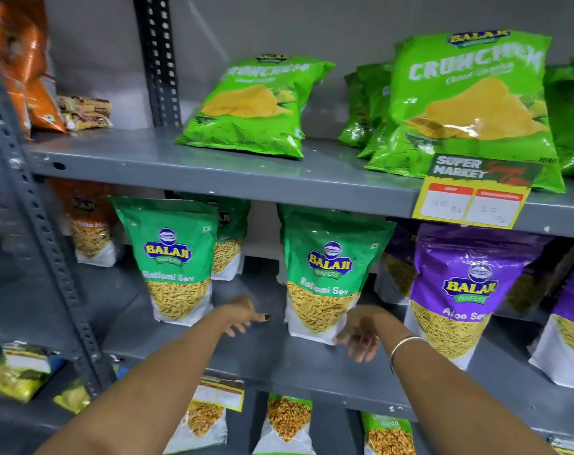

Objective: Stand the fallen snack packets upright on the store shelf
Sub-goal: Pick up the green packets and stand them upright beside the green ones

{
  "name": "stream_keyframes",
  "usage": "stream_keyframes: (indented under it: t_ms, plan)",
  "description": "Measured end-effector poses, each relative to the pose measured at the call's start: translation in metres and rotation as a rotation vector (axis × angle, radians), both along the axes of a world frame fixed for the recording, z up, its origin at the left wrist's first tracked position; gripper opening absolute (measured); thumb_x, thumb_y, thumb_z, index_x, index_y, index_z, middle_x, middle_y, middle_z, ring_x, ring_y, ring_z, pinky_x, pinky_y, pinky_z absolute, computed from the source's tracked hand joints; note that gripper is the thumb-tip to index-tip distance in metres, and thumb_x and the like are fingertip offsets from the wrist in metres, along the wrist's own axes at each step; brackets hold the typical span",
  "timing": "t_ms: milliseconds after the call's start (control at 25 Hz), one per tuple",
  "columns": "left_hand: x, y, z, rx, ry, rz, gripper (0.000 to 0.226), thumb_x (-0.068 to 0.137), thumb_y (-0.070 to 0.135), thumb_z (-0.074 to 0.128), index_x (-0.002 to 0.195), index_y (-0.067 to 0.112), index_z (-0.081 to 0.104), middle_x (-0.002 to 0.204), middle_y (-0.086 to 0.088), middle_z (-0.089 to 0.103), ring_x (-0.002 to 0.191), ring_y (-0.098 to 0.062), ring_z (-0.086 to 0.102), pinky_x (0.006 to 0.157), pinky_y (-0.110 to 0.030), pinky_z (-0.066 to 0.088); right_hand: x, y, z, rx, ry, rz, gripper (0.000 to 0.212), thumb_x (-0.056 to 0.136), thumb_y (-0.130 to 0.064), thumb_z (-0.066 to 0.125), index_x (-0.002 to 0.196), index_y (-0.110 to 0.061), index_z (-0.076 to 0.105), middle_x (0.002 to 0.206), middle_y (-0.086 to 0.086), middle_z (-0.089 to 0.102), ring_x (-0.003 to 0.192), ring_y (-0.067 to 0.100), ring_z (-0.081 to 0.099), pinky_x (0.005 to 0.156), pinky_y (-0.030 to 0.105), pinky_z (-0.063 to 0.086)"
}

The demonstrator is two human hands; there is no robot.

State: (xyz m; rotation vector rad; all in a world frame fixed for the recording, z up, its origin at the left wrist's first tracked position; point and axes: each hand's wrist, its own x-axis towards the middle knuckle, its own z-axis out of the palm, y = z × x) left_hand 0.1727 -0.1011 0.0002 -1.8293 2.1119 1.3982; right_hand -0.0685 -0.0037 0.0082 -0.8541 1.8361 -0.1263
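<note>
A person faces a grey metal store shelf (187, 165) with both bare arms stretched toward its middle level. The landmark here is a green Ratlami Sev pouch (325, 274) standing upright at the centre of that level. The left hand (243, 315) hovers just to the left of this pouch, over bare shelf, its fingers (233, 330) loosely spread and holding nothing. The right hand (358, 339), with a thin bangle (403, 344) at the wrist, sits at the pouch's lower right corner, fingers apart and empty; whether they touch the pouch cannot be told. To the left of the landmark stands a second green Ratlami Sev pouch (174, 261), also upright, and to its right a purple Aloo Sev pouch (459, 290), upright as well. On the level above and slightly left of the landmark, a light green Crunchex chips packet (256, 103) leans far back, nearly lying down, while a larger Crunchex packet (469, 103) above and to the right tilts against others, behind a yellow price tag (472, 205). The middle level looks finished, with the hands seemingly letting go of the centre pouch. The next move likely calls for reaching up to the slumped chips packet, gripping its sides with both hands, and setting its base flat so that it stands.
</note>
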Motion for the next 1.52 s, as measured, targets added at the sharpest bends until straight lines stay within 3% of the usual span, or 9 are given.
stream_keyframes:
  t_ms: [160,240,360,600,720,840,1120,1400,1520]
  plan:
    - [0.097,-0.033,-0.006,0.283,-0.199,0.185,0.060,0.091,0.045,0.047,0.121,-0.007,0.050,0.127,-0.018,0.054,0.128,-0.032,0.049,0.108,-0.039,0.042,0.082,-0.037,0.010,-0.014,-0.011,0.239,0.010,0.089,-0.019,0.056,0.081,-0.016,0.062,0.064,0.002,0.070,0.054,0.016,0.067,0.055,0.032,0.057]
    - [0.141,-0.054,-0.013,0.109,-0.171,0.246,0.066,0.089,0.036,0.056,0.139,-0.003,0.039,0.146,-0.017,0.042,0.131,-0.034,0.048,0.105,-0.038,0.045,0.142,-0.058,0.009,-0.188,0.049,0.278,0.020,0.090,-0.028,0.057,0.105,-0.016,0.059,0.103,0.003,0.064,0.090,0.019,0.065,0.083,0.037,0.050]
    - [0.180,-0.085,-0.019,-0.265,0.071,0.231,0.068,0.080,0.021,0.071,0.136,-0.003,0.041,0.142,-0.012,0.047,0.129,-0.027,0.049,0.097,-0.027,0.044,0.212,-0.089,-0.003,-0.515,-0.060,0.044,0.083,0.082,-0.025,0.067,0.147,-0.010,0.018,0.147,-0.006,0.027,0.142,0.021,0.027,0.114,0.029,0.028]
    - [0.189,-0.100,-0.027,-0.233,0.513,0.158,0.053,0.071,-0.006,0.073,0.120,-0.003,0.054,0.115,-0.009,0.063,0.109,-0.019,0.058,0.088,-0.025,0.042,0.265,-0.119,-0.023,-0.821,-0.347,-0.229,0.064,0.073,0.003,0.072,0.130,-0.002,0.044,0.128,0.007,0.056,0.106,0.019,0.061,0.092,0.029,0.054]
    - [0.198,-0.096,-0.033,-0.215,0.487,0.120,0.063,0.063,0.005,0.081,0.121,0.002,0.056,0.124,-0.011,0.064,0.114,-0.026,0.060,0.097,-0.030,0.046,0.282,-0.098,-0.015,-0.848,-0.351,-0.293,0.059,0.076,0.010,0.066,0.130,-0.001,0.044,0.119,0.007,0.057,0.099,0.017,0.061,0.057,0.005,0.052]
    - [0.210,-0.083,-0.040,-0.225,0.393,0.065,0.075,0.056,0.020,0.086,0.123,0.010,0.055,0.127,-0.010,0.064,0.115,-0.026,0.061,0.102,-0.040,0.048,0.289,-0.072,-0.011,-0.799,-0.323,-0.277,0.059,0.079,0.004,0.067,0.131,-0.005,0.041,0.122,0.006,0.057,0.110,0.019,0.056,0.058,0.012,0.046]
    - [0.220,-0.041,-0.027,-0.296,0.323,0.076,0.071,0.064,0.018,0.083,0.127,0.005,0.052,0.132,-0.013,0.061,0.121,-0.029,0.056,0.100,-0.034,0.044,0.300,-0.039,-0.010,-0.761,-0.257,-0.250,0.060,0.080,0.000,0.066,0.134,-0.004,0.039,0.125,0.013,0.057,0.078,-0.001,0.051,0.041,0.002,0.041]
    - [0.221,-0.040,-0.019,-0.186,0.243,0.017,0.075,0.068,0.020,0.080,0.133,0.009,0.044,0.138,-0.010,0.054,0.126,-0.029,0.052,0.103,-0.039,0.045,0.299,-0.040,-0.009,-0.738,-0.267,-0.244,0.065,0.080,-0.001,0.067,0.136,-0.006,0.035,0.131,0.013,0.053,0.116,0.021,0.050,0.067,0.018,0.048]
    - [0.216,-0.038,-0.005,0.083,-0.173,-0.109,0.059,0.084,0.025,0.065,0.133,0.003,0.041,0.142,-0.013,0.047,0.121,-0.026,0.055,0.086,-0.032,0.051,0.286,-0.039,-0.013,-0.654,-0.160,-0.237,0.077,0.080,-0.011,0.070,0.142,-0.005,0.025,0.146,0.015,0.038,0.135,0.030,0.038,0.087,0.031,0.044]
